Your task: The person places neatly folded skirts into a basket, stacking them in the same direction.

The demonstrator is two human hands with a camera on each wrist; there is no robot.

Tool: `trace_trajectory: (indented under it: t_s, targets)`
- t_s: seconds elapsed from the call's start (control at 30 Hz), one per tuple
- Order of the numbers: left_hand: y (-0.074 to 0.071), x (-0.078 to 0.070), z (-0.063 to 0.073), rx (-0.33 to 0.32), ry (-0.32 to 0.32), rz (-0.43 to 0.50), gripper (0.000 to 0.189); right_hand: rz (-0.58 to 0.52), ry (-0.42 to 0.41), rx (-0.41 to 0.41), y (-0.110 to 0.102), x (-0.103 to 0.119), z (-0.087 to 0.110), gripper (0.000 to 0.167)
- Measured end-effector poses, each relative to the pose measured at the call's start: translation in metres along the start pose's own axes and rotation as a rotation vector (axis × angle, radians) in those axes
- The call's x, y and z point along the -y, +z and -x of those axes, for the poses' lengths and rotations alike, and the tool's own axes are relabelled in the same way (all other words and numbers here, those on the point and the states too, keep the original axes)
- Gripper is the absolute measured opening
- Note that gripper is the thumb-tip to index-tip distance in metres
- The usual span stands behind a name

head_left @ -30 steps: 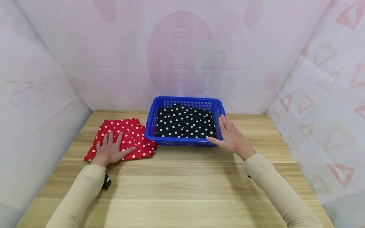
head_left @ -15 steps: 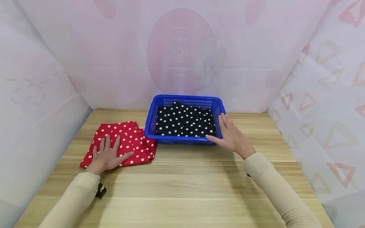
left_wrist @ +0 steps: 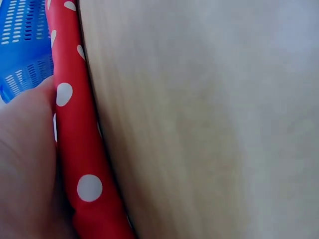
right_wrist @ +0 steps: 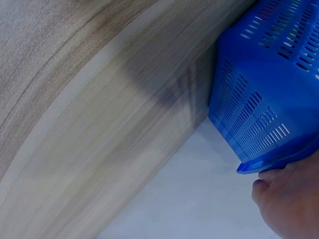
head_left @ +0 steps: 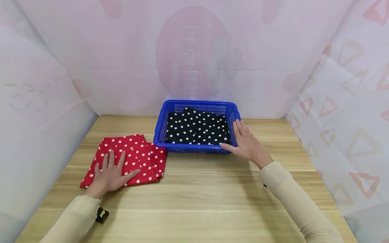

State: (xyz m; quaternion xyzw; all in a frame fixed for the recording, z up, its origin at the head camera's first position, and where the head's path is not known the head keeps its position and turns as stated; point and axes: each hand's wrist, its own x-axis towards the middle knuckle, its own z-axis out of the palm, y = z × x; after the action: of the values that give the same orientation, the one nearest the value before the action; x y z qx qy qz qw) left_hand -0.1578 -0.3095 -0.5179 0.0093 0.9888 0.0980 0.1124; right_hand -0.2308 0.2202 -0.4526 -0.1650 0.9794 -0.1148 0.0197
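My left hand (head_left: pixel 110 175) lies flat with fingers spread on a folded red cloth with white dots (head_left: pixel 133 158). In the left wrist view the thumb side of that hand rests along the folded edge of the red cloth (left_wrist: pixel 79 129). My right hand (head_left: pixel 247 143) touches the front right corner of a blue plastic basket (head_left: pixel 197 147), fingers straight along the right rim and thumb at the front rim. Inside the basket lies folded black cloth with white dots (head_left: pixel 194 128). The right wrist view has the hand (right_wrist: pixel 291 194) against the rim, beside the slotted wall (right_wrist: pixel 259 112).
Everything rests on a wood-grain table (head_left: pixel 188 195). A pale pink printed backdrop (head_left: pixel 127 67) stands close behind the basket, with side sheets at left and right. A dark strap piece (head_left: pixel 102 215) hangs at the left wrist.
My left hand has slid the red cloth toward me and slightly left, uncovering more of its right part near the basket. My right hand and the basket have stayed put.
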Motion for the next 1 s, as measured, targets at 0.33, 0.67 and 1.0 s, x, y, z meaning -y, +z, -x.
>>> trace_trajectory:
  t_s: [0.33, 0.67, 1.0]
  targets:
    - [0.006, -0.004, 0.026, -0.018, 0.006, -0.006, 0.121, -0.010, -0.005, -0.016, 0.001, -0.003, 0.000, 0.121]
    - [0.013, -0.020, 0.052, -0.034, -0.013, -0.006, 0.120, -0.001, -0.006, -0.011, 0.000, -0.004, 0.000, 0.121]
    - [0.026, -0.042, 0.071, -0.050, -0.006, 0.023, 0.119, -0.005, 0.001, -0.006, 0.001, -0.003, -0.001, 0.120]
